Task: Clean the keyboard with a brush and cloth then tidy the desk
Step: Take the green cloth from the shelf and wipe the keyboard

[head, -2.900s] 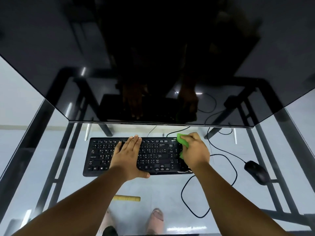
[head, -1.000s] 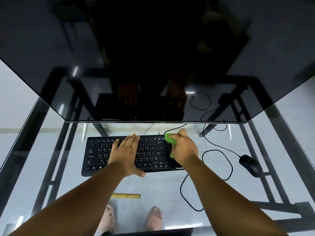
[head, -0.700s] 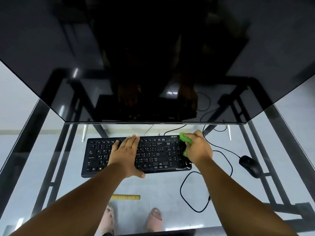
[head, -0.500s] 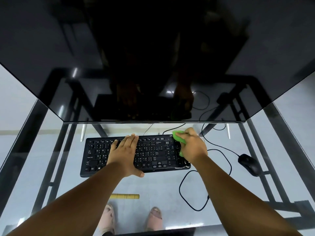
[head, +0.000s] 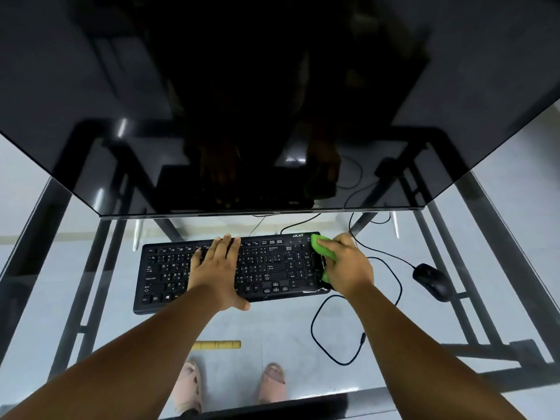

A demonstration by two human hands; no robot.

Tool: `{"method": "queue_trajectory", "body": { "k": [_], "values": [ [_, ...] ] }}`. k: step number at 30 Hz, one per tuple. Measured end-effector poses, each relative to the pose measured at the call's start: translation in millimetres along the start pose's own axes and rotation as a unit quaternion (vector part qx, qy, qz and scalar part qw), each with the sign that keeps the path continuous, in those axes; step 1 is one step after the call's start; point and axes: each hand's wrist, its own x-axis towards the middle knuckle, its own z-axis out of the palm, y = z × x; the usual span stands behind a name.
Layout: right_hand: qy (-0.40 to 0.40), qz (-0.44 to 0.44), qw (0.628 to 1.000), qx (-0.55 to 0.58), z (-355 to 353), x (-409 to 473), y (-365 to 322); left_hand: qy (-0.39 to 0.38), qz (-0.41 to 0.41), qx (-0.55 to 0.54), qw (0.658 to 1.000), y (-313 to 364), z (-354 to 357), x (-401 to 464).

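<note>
The flat black keyboard (head: 230, 269) with small white letters lies on the clear glass desk (head: 303, 334), just in front of the big dark screen (head: 272, 101). The left hand (head: 216, 269) lies flat on the middle keys, with its fingers straight and close together and its thumb at the near edge – it holds nothing, it only presses down. The right hand (head: 345, 265) is curled round a small bright green cloth (head: 324, 254), and the cloth touches the far right end of the keyboard, beside the number keys. So the step in hand looks like wiping the right end with the cloth. To do it well, I think the flat hand needs to keep the keyboard from sliding on the smooth glass, and the wipes need to be short and soft, so no key pops off. The cloth should also go down the side edge and along the near right corner, where something pale shows on the rim – I cannot tell what it is. A thin black wire (head: 315, 328) loops on the glass just by the right arm, and it could catch, so the arm should stay clear of it. A black mouse (head: 430, 281) sits well off to the right, and a short yellow stick (head: 216, 344) shows near the feet; I cannot tell if it is on the glass or under it
</note>
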Motion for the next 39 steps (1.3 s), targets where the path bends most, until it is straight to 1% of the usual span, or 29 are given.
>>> {"method": "queue_trajectory", "body": {
  "k": [7,13,16,19,25,27,30,35,39],
  "values": [
    [0.007,-0.001,1.0,0.002,5.1,-32.0,15.5,0.007,-0.004,-0.016,1.0,0.5,-0.1,-2.5],
    [0.015,0.038,0.999,0.014,3.0,-8.1,0.3,0.014,-0.004,-0.016,1.0,-0.1,-0.1,-3.6],
    [0.011,0.029,0.999,0.017,1.0,-0.1,-4.7,0.017,-0.006,-0.017,1.0,-1.0,2.5,-5.0],
    [0.006,0.013,1.0,-0.006,2.1,-12.7,1.4,0.025,-0.009,-0.028,0.999,-2.8,6.3,-7.6],
    [0.04,0.008,0.999,0.025,15.4,-58.5,19.2,0.077,-0.014,-0.061,0.995,-2.7,17.0,-19.2],
    [0.034,0.0,0.999,0.031,16.3,-67.5,26.6,0.092,-0.008,-0.072,0.993,-2.2,22.8,-23.8],
    [0.012,-0.02,0.999,0.038,10.7,-76.2,41.7,0.093,0.0,-0.072,0.993,-0.6,29.4,-29.8],
    [0.03,0.036,0.998,0.03,6.2,-69.0,36.0,0.099,0.002,-0.069,0.993,0.9,36.7,-33.4],
    [0.035,0.024,0.998,0.051,12.7,-78.5,30.4,0.108,0.013,-0.068,0.992,-0.8,40.0,-36.0]
  ]
}}
